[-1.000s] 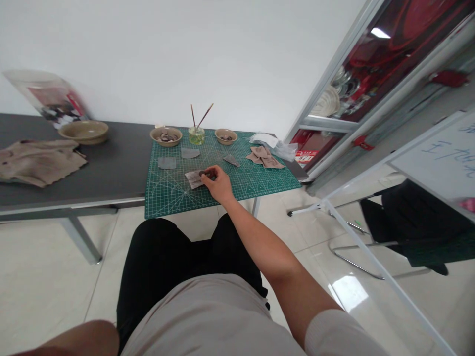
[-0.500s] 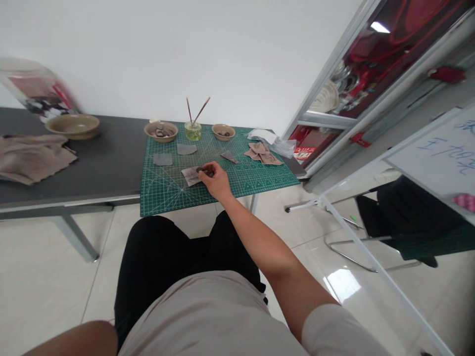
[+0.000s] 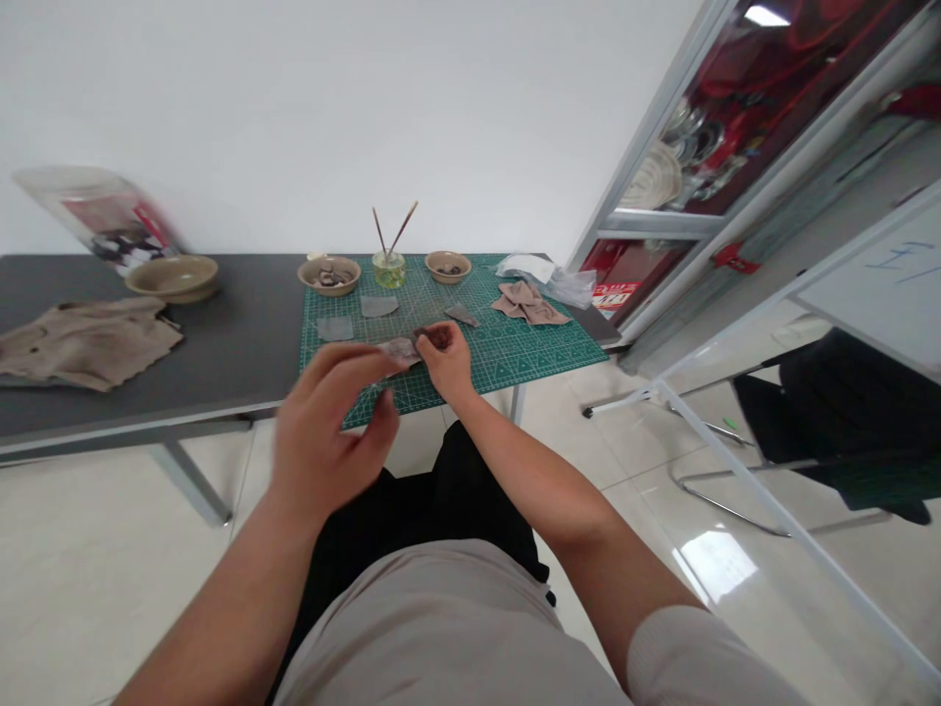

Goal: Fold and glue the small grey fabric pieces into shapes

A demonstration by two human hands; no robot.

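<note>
Two hands over green mat [image 3: 540, 355], near front edge of counter [image 3: 250, 343]. Right hand [image 3: 441, 355] closed in pinch, apparently on small dark piece [image 3: 425, 333]; greyish sheet [image 3: 399, 349] at its fingertips. Left hand [image 3: 330, 427] half open, no hold visible; contact with sheet unclear. Loose pinch could drop piece off front edge; left fingers could knock sheet askew. Blue handwriting [image 3: 910, 255] on whiteboard [image 3: 867, 299], red-white label [image 3: 616, 296] past counter's right edge: both unreadable.

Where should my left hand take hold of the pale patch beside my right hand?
Probably the left edge of the pale patch, coming from the left, pinched between thumb and finger: it looks thin, and the right hand, pinching a dark piece, crowds its right end. The left hand is open on that side but hides part of the edge.
</note>
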